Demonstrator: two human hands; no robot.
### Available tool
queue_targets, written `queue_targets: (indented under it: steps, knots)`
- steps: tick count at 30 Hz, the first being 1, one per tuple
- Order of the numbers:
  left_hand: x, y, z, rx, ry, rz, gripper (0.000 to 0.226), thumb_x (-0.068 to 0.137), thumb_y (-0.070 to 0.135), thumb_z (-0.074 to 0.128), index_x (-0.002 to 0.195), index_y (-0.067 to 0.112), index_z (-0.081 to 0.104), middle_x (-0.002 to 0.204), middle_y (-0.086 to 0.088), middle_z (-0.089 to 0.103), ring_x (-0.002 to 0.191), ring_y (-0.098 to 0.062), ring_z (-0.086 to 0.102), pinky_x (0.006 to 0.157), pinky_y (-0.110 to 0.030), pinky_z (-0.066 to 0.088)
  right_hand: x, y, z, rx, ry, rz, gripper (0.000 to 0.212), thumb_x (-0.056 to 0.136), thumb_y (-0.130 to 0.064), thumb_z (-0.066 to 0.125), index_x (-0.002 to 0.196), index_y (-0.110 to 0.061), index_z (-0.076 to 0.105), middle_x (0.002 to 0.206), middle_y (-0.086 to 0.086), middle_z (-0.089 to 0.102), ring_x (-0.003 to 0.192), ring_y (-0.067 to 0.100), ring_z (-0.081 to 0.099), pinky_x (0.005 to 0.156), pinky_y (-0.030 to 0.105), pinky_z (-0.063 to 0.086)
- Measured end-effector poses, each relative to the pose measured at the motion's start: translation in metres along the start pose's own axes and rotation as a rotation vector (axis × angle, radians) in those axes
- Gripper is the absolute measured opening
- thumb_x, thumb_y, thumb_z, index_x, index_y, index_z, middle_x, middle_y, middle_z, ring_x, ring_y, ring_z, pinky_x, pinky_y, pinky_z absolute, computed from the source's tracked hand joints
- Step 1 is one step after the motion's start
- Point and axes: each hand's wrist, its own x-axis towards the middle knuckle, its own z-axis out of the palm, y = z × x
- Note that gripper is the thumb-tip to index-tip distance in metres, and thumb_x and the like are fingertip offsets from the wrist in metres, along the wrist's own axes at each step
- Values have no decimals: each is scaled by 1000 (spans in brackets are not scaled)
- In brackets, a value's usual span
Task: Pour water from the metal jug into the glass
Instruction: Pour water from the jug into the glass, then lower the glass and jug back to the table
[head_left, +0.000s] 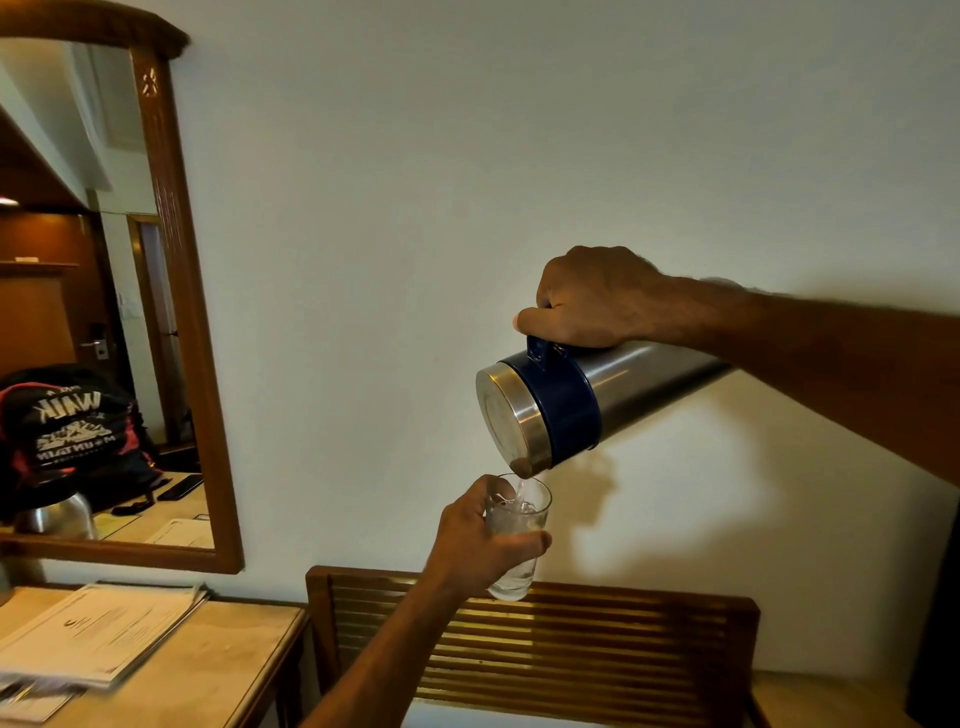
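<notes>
Dim, warm, yellowish light. The metal jug (571, 405) and the arm throw a hard shadow on the wall (519, 156) at lower right, and a bright glare streak runs along the jug. Papers (98, 634) at lower left are blurred; the mirror frame (182, 291) bows with wide-angle distortion.

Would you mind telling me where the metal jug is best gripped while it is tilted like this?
Grip the metal jug by its blue handle, from above, as the right hand does: the body lies nearly level, spout down over the glass, handle uppermost.
</notes>
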Motion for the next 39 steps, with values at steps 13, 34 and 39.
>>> queue_targets:
  steps: [13, 34, 39]
  knots:
    - [-3, 7, -7, -19, 31, -19, 67, 53, 57, 77, 112, 32, 56, 102, 13, 67, 89, -14, 68, 70, -22, 60, -19, 15, 14, 171, 3, 167, 54, 73, -57, 48, 40, -15, 42, 43, -1, 46, 45, 21, 46, 49, 32, 38]
    - [-16, -31, 12, -133, -7, -172, 64, 59, 28, 91, 114, 25, 59, 105, 4, 70, 94, -12, 69, 73, -26, 60, -188, 8, 205, 1594, 335, 1218, 30, 79, -42, 50, 59, -22, 52, 45, -7, 49, 43, 11, 47, 47, 22, 36]
    - [-36, -96, 49, -204, -34, -349, 67, 61, 1, 91, 117, 13, 58, 108, -7, 71, 99, -21, 70, 75, -28, 59, -239, -11, 279, 1745, 384, 1308, 51, 88, -24, 44, 37, -25, 51, 36, -10, 47, 32, 7, 44, 33, 14, 34]
